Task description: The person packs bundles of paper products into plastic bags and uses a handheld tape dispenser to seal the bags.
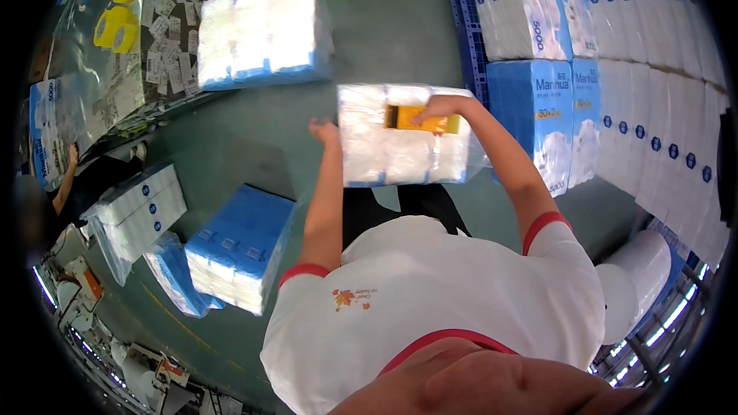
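Observation:
In front of my body is a bundle of white tissue packs (pixel 365 150) wrapped in clear plastic, with blue along its lower edge. My right hand (pixel 444 110) is closed on a flat yellow-orange object (pixel 419 119) with a dark end, held over the bundle's top. Its exact kind does not show. Just off the bundle's left side is my left hand (pixel 324 132), its fingers apart and nothing visible in them. Whether that hand touches the plastic I cannot tell.
Another wrapped bundle (pixel 257 34) sits at a table's edge, near yellow tape rolls (pixel 115 28). Blue-and-white bundles (pixel 242 227) stand on the floor at left, close to another person (pixel 65 192). Tall stacks of packs (pixel 530 107) rise at right, beside a blue pallet (pixel 467 31).

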Demonstrator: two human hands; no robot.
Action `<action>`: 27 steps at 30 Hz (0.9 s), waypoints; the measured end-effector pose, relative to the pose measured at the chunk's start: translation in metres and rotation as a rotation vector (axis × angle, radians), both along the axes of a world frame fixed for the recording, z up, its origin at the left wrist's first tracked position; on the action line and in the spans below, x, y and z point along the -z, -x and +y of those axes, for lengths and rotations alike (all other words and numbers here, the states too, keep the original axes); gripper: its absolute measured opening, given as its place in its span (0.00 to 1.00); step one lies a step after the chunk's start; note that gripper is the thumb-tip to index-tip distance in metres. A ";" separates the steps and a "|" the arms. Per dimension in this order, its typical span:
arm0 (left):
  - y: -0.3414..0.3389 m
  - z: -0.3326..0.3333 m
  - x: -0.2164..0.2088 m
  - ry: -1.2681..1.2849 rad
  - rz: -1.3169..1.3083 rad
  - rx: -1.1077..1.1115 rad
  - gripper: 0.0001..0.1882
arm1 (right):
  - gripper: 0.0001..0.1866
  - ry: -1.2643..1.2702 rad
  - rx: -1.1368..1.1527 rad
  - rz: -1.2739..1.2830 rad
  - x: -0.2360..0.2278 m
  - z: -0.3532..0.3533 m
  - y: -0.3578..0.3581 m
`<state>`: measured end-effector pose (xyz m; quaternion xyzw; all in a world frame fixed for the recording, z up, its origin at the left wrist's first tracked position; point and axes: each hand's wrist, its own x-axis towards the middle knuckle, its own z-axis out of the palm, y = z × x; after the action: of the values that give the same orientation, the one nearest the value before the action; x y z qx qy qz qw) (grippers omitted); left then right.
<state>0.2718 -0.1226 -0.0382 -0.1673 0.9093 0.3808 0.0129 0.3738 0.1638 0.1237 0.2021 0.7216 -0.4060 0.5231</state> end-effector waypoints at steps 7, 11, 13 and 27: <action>-0.269 0.098 -0.101 -0.542 -0.183 1.280 0.13 | 0.35 0.286 0.100 0.061 -0.028 0.017 -0.009; -0.381 0.197 -0.052 -0.752 -0.630 1.715 0.20 | 0.35 0.270 0.166 0.096 -0.038 -0.013 -0.019; -0.400 0.223 -0.045 -0.978 -0.519 1.417 0.24 | 0.38 0.176 0.157 0.253 -0.025 -0.023 -0.030; -0.261 0.130 -0.011 0.400 -0.024 0.970 0.33 | 0.40 0.028 -0.051 0.352 -0.043 0.049 -0.139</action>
<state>0.5327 0.0070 -0.0269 0.2694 0.9370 0.1478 0.1661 0.5129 0.2125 0.1664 0.1022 0.8013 -0.4317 0.4014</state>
